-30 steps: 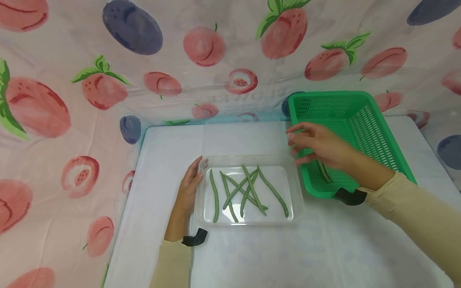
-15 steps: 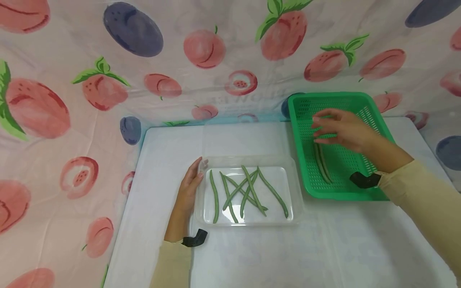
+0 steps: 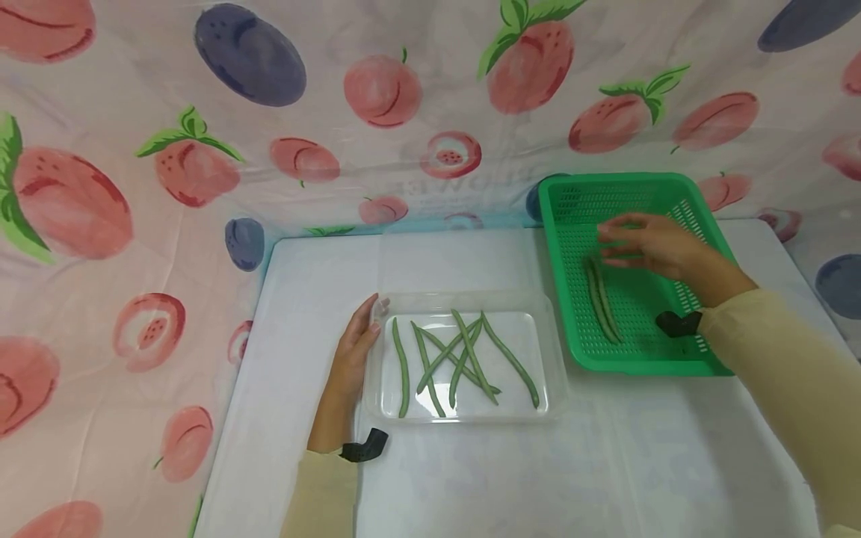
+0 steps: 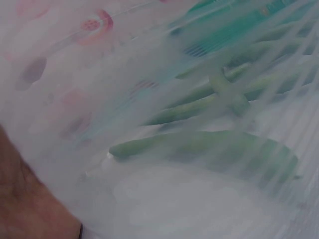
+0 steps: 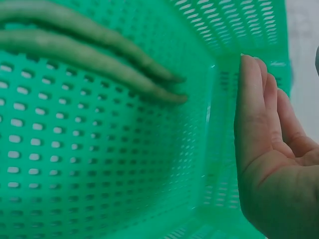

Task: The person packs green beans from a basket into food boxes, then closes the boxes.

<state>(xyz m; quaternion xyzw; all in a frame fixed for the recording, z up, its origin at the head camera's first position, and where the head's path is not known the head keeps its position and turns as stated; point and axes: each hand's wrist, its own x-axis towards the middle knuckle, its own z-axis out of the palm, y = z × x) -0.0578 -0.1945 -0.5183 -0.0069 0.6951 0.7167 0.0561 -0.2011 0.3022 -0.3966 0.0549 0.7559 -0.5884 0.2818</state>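
In the head view my left hand (image 3: 351,347) holds the left side of a clear plastic container (image 3: 554,359), its fingertips around the back left corner. Several green beans (image 3: 511,359) lie inside, some crossed over one another. Through the hazy container wall, the left wrist view shows a bean (image 4: 199,149) up close. My right hand (image 3: 652,243) hovers inside the green basket (image 3: 568,321) with fingers extended and nothing held. Two green beans (image 3: 602,302) lie side by side on the basket floor, just below and left of the fingertips. The right wrist view shows both beans (image 5: 99,59) apart from the hand.
A white cloth (image 3: 471,478) covers the table. The green perforated basket stands to the right of the container, near the back. A fruit-print sheet (image 3: 323,90) hangs behind and along the left side.
My right hand has moved right from between the container and basket to inside the basket, uncovering the two beans, and has dipped slightly. The left hand and container have stayed put.
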